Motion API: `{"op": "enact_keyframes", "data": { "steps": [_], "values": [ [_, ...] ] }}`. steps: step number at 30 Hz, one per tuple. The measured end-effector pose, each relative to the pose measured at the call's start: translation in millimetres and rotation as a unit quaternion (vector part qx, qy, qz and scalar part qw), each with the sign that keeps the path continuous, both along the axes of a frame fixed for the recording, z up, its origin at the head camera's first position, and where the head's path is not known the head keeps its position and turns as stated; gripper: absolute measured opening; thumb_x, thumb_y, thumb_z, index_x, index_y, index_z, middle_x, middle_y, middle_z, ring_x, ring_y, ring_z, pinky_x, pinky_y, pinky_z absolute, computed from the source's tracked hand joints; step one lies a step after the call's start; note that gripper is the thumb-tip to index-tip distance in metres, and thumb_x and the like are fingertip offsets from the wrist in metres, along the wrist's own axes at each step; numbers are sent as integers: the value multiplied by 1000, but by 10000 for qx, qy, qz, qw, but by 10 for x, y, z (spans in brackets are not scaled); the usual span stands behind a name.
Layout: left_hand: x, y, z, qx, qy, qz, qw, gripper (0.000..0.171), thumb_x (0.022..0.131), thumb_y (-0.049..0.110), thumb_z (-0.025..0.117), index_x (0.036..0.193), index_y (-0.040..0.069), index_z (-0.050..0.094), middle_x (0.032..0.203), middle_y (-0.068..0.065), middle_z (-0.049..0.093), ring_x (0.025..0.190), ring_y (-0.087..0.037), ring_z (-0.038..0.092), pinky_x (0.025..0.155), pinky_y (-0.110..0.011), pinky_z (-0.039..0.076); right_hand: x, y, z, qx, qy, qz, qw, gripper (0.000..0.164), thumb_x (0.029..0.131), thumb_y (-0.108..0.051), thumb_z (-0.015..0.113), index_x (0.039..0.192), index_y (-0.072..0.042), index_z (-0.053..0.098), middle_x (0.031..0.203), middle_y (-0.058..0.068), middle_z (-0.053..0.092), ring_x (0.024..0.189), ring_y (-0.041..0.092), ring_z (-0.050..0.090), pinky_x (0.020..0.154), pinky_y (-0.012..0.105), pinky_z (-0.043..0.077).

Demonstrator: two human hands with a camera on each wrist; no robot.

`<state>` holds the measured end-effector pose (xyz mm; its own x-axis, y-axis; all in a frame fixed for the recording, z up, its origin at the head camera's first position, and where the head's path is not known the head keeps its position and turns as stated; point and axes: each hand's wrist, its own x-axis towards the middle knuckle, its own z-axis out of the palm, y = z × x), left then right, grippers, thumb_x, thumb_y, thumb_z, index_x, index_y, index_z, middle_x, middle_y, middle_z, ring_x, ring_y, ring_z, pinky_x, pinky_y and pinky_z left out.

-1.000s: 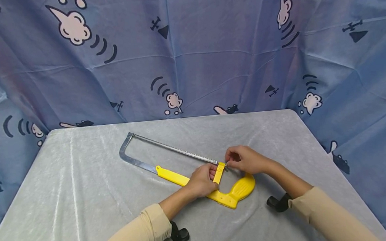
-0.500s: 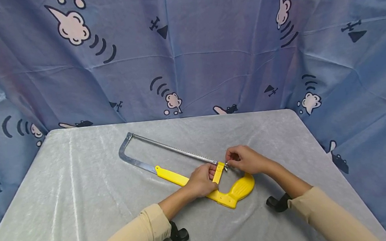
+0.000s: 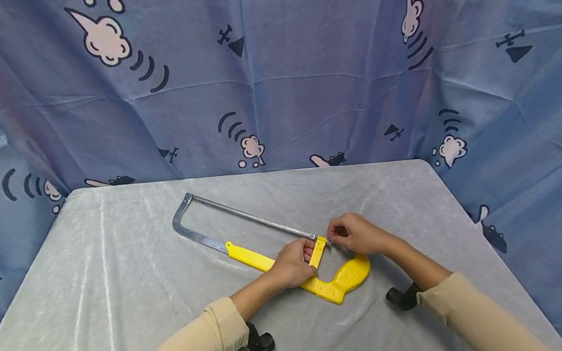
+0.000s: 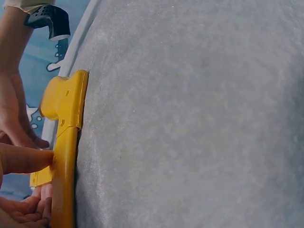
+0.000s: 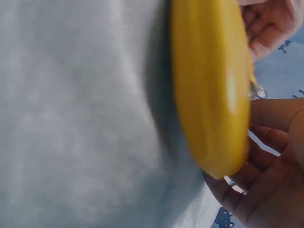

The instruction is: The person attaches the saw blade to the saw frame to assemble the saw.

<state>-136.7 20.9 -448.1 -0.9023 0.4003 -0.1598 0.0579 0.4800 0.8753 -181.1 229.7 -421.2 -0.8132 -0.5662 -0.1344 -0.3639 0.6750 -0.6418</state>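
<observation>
A hacksaw lies slantwise on the table, its yellow frame (image 3: 248, 255) nearer me and its thin metal blade (image 3: 254, 217) on the far side. My left hand (image 3: 291, 265) grips the frame by the yellow upright, thumb pressed on it. At the blade's right end, my right hand (image 3: 358, 234) pinches a small metal wing nut (image 3: 329, 243), mostly covered by the fingertips. The rounded yellow handle (image 3: 353, 272) sits below that hand, untouched in the head view. In the right wrist view the handle (image 5: 209, 85) hides part of the fingers.
A pale grey cloth (image 3: 136, 299) covers the table. Behind it hangs a blue patterned curtain (image 3: 284, 97). Black wrist mounts (image 3: 261, 341) stick out from under both sleeves.
The wing nut's wings have turned under my right fingertips, and that hand has shifted very slightly. My left hand and the hacksaw stay where they were.
</observation>
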Motion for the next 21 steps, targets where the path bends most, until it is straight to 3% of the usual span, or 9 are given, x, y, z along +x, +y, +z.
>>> {"op": "enact_keyframes", "data": {
  "steps": [11,15,21],
  "values": [
    [4,6,-11,38,69,-47,10000,42,71,-7,74,109,-1,61,89,0,57,83,-13,53,75,-24,45,26,10,-32,113,-295,205,9993,9,82,4,67,87,-3,67,75,-1,56,68,13,51,61,25,45],
    [1,7,-11,65,152,-65,9998,41,70,-8,73,108,-2,61,89,0,58,83,-13,54,74,-23,44,35,-29,-20,278,-356,240,9987,9,79,-4,72,85,-5,65,74,-1,53,69,14,49,62,25,42],
    [4,3,-3,-5,169,-56,9998,41,70,-8,73,108,-2,61,89,-1,58,82,-13,54,74,-23,45,56,-114,-33,568,-260,-78,9980,16,82,-15,74,83,-7,60,73,0,51,67,13,48,59,26,40]
  ]
}}
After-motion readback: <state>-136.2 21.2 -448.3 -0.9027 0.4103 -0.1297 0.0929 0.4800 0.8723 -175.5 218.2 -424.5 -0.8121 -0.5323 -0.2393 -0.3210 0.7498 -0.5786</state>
